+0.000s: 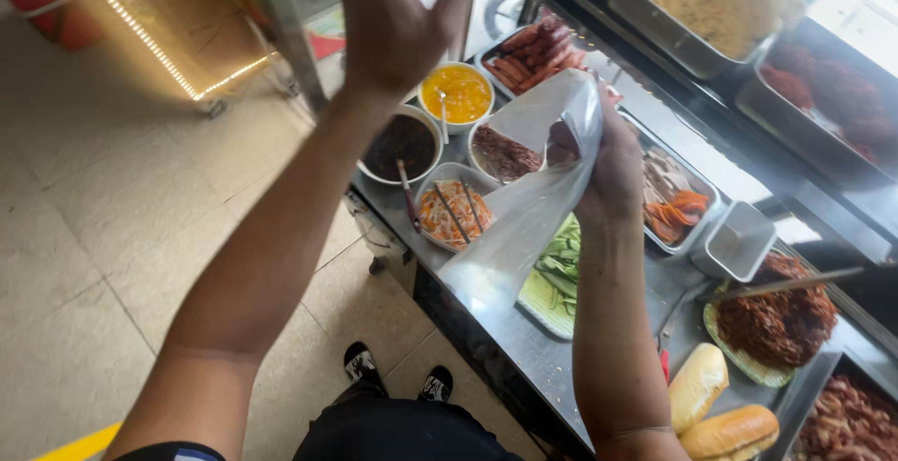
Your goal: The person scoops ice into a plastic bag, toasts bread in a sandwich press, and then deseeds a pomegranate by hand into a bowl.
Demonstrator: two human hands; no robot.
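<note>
Standing over a steel counter (524, 349) crowded with food, the person has both hands up and busy with a thin clear plastic bag (533, 199). Their right hand (613, 166) is closed on the bag's upper edge, fingers pinching the film near its mouth, so the rest of it hangs slack down toward the counter and drapes above the tray of sliced cucumber (559, 274). Their left hand (398, 17) is raised higher and further out, fingers curled at the top of the view; it looks to be closed on something there, perhaps more bags, but the frame cuts it off and I cannot tell what it grips. The bag is held up clear of the food, which reads to me as a way of keeping it clean and letting it fall open under its own weight. Below it the bowls sit in a tight cluster within arm's reach: yellow sauce (456, 94), a dark sauce (400, 146) with a spoon in it, a brownish shredded filling (505, 152), and pickled carrot shreds (454, 210) with chopsticks laid across. Further right are a tray of sliced meats (675, 201), a small empty steel tub (739, 239), a basket of dark shredded meat (776, 321), and two bread rolls (716, 410) at the near edge.
</note>
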